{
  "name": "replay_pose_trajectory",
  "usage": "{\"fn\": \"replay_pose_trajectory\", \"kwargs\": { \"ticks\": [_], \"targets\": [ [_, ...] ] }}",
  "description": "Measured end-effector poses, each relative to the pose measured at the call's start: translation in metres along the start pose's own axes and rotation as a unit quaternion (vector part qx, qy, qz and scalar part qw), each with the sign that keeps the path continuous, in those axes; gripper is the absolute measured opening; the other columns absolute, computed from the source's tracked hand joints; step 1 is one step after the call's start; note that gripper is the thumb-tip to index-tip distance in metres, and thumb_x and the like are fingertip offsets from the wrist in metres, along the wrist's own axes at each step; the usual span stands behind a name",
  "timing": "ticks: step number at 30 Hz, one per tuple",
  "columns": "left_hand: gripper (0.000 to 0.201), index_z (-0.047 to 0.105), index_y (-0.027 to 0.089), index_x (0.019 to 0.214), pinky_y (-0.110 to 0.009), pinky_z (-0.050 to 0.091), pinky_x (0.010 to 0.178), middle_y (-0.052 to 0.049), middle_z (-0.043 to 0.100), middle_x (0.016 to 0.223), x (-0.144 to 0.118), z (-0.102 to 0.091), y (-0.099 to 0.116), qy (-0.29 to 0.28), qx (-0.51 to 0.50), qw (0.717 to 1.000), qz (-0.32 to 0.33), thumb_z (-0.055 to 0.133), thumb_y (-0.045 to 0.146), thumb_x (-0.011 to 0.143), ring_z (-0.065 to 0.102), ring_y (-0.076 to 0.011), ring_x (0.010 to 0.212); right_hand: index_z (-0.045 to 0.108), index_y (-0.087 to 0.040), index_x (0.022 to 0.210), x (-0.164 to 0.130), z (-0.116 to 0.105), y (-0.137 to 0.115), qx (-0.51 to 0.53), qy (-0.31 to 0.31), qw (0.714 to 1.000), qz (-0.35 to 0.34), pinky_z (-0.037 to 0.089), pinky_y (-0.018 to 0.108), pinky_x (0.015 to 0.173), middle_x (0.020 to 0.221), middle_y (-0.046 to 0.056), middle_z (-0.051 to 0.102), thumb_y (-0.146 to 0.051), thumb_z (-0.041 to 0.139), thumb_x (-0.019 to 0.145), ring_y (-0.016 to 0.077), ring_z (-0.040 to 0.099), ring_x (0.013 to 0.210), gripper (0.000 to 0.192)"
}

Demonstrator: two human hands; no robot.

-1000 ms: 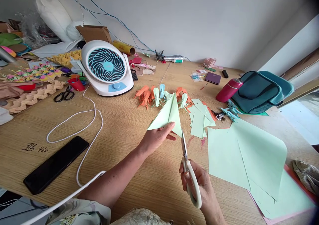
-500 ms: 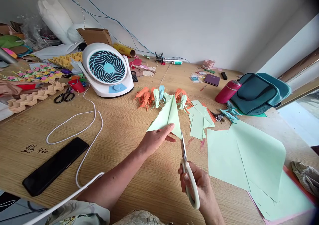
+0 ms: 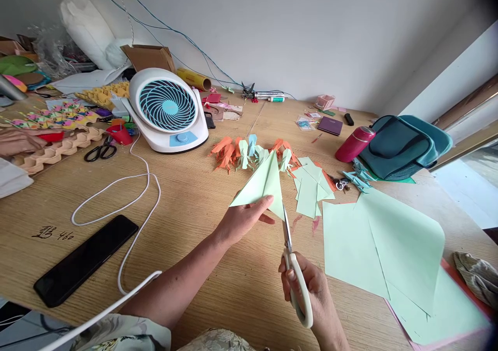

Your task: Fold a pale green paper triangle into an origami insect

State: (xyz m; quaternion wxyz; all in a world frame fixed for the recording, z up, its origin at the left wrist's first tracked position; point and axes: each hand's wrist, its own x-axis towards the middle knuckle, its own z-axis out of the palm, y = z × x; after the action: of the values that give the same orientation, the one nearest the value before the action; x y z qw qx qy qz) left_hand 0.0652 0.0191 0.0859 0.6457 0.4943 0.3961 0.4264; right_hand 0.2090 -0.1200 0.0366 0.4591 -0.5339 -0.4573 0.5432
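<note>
Between thumb and fingers, my left hand [image 3: 245, 219] pinches a pale green sheet of paper [image 3: 261, 182] folded into a pointed triangle with a crease down its middle. My right hand [image 3: 309, 289] grips white-handled scissors [image 3: 287, 232], blades pointing up and away from me. The blade tips are at the paper's lower right corner; whether they touch it I cannot tell. Behind the paper stand several folded paper figures in orange [image 3: 225, 151], pale green [image 3: 244, 154] and blue. Right of them lies a pile of cut green paper pieces [image 3: 310, 190].
Large green sheets [image 3: 350, 242] lie at the right, near a pink bottle [image 3: 355, 143] and a teal bag [image 3: 404, 146]. On the left are a fan [image 3: 169, 107], black scissors [image 3: 101, 150], a phone [image 3: 86, 260] and a white cable [image 3: 150, 185]. Another person's hand [image 3: 19, 142] shows at far left.
The folded paper has shifted very slightly down and right in my left hand. The scissors have barely moved. At the far left, another person's hand and pale sleeve have moved.
</note>
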Motion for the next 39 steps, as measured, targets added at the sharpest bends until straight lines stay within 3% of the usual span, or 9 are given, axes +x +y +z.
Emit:
{"fn": "replay_pose_trajectory", "kwargs": {
  "ticks": [10, 17, 25, 30, 33, 35, 37, 39],
  "targets": [
    [0.031, 0.07, 0.014, 0.092, -0.034, 0.065, 0.062, -0.003, 0.065, 0.081, 0.001, -0.001, -0.002, -0.001, -0.005, 1.0, 0.006, 0.071, 0.041, 0.077, 0.067, -0.0194, 0.076, 0.057, -0.019, 0.078, 0.001, -0.001, 0.005, -0.011, 0.011, 1.0, 0.001, 0.034, 0.023, 0.049, 0.051, -0.004, 0.047, -0.062, 0.055, 0.088, 0.0096, 0.042, 0.047, 0.045],
    [0.035, 0.07, 0.014, 0.102, -0.034, 0.065, 0.06, -0.005, 0.066, 0.092, 0.002, 0.0, -0.002, -0.011, -0.02, 1.0, 0.001, 0.072, 0.039, 0.077, 0.067, -0.0198, 0.079, 0.057, -0.018, 0.079, 0.002, 0.0, 0.005, 0.011, 0.013, 1.0, 0.013, 0.034, 0.023, 0.048, 0.052, -0.004, 0.048, -0.063, 0.057, 0.087, 0.0096, 0.043, 0.047, 0.045],
    [0.036, 0.072, 0.016, 0.101, -0.034, 0.066, 0.061, -0.006, 0.067, 0.096, 0.002, -0.002, -0.003, -0.008, -0.032, 0.999, -0.002, 0.074, 0.042, 0.076, 0.067, -0.0209, 0.084, 0.058, -0.018, 0.083, 0.002, 0.0, 0.005, 0.009, 0.029, 0.999, 0.02, 0.036, 0.024, 0.049, 0.055, -0.003, 0.05, -0.064, 0.054, 0.088, 0.0112, 0.044, 0.05, 0.046],
    [0.043, 0.072, 0.013, 0.104, -0.031, 0.064, 0.058, -0.009, 0.071, 0.098, 0.003, 0.001, 0.001, 0.004, -0.062, 0.998, -0.005, 0.079, 0.039, 0.071, 0.066, -0.019, 0.08, 0.061, -0.02, 0.091, 0.005, -0.011, 0.008, -0.088, 0.105, 0.99, -0.015, 0.041, 0.027, 0.056, 0.066, 0.0, 0.053, -0.062, 0.055, 0.086, 0.0155, 0.048, 0.06, 0.042],
    [0.045, 0.071, 0.012, 0.101, -0.03, 0.063, 0.057, -0.008, 0.072, 0.094, 0.004, 0.001, 0.003, 0.004, -0.073, 0.997, -0.012, 0.083, 0.038, 0.066, 0.066, -0.0176, 0.075, 0.062, -0.022, 0.1, 0.01, -0.033, 0.013, -0.216, 0.181, 0.959, -0.032, 0.044, 0.03, 0.066, 0.075, 0.002, 0.058, -0.059, 0.053, 0.087, 0.0188, 0.052, 0.07, 0.04],
    [0.045, 0.071, 0.012, 0.099, -0.029, 0.061, 0.057, -0.008, 0.072, 0.094, 0.005, 0.0, 0.003, -0.001, -0.076, 0.997, -0.017, 0.084, 0.038, 0.065, 0.065, -0.0168, 0.073, 0.06, -0.023, 0.097, 0.014, -0.055, 0.018, -0.318, 0.214, 0.923, 0.001, 0.043, 0.031, 0.063, 0.074, 0.002, 0.059, -0.06, 0.051, 0.087, 0.0195, 0.052, 0.067, 0.039],
    [0.044, 0.071, 0.013, 0.097, -0.027, 0.059, 0.056, -0.007, 0.072, 0.095, 0.006, -0.001, 0.003, -0.006, -0.075, 0.997, -0.022, 0.084, 0.038, 0.064, 0.065, -0.0158, 0.073, 0.06, -0.023, 0.096, 0.017, -0.081, 0.023, -0.413, 0.258, 0.872, 0.048, 0.042, 0.033, 0.06, 0.075, 0.004, 0.062, -0.061, 0.048, 0.085, 0.0221, 0.055, 0.065, 0.041],
    [0.042, 0.071, 0.013, 0.095, -0.023, 0.055, 0.053, -0.006, 0.072, 0.089, 0.008, -0.002, 0.003, -0.008, -0.07, 0.997, -0.022, 0.084, 0.037, 0.063, 0.063, -0.0139, 0.069, 0.061, -0.024, 0.104, 0.016, -0.106, 0.03, -0.489, 0.313, 0.808, 0.096, 0.043, 0.037, 0.066, 0.093, 0.009, 0.067, -0.057, 0.044, 0.087, 0.0266, 0.06, 0.076, 0.04]
  ]
}}
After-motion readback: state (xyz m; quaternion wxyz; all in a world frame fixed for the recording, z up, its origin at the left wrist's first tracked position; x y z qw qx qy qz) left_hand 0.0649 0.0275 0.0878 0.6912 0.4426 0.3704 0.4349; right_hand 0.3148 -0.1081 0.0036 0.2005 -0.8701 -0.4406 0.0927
